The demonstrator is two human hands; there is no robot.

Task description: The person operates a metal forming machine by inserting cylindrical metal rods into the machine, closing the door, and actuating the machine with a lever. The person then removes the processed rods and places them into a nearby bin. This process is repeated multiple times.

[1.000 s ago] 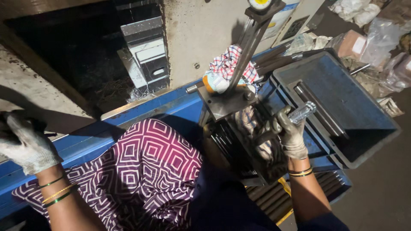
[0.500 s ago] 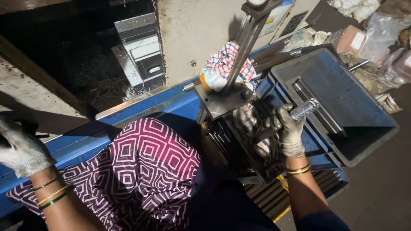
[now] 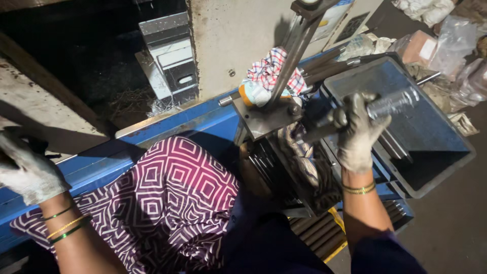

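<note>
My right hand point(image 3: 358, 133), in a white work glove, is closed around a short threaded metal cylinder point(image 3: 391, 103) and holds it above the near edge of a dark blue-grey plastic crate point(image 3: 446, 147). My left hand point(image 3: 25, 170), also gloved, rests far to the left on the blue machine frame point(image 3: 198, 122), fingers curled on something dark that I cannot make out. Between the hands stands a grey metal plate with a slanted steel lever point(image 3: 291, 56). My lap, in pink and white patterned cloth point(image 3: 162, 203), fills the lower middle.
A checked rag point(image 3: 274, 71) and an orange-capped object lie behind the plate. A rack of dark metal rods point(image 3: 309, 228) sits below the crate. A grey metal block point(image 3: 170, 56) stands in the dark machine opening. Plastic bags point(image 3: 456, 45) lie on the floor at right.
My right hand has lifted the threaded cylinder slightly up and right, toward the crate. My left hand has slid further left along the blue frame.
</note>
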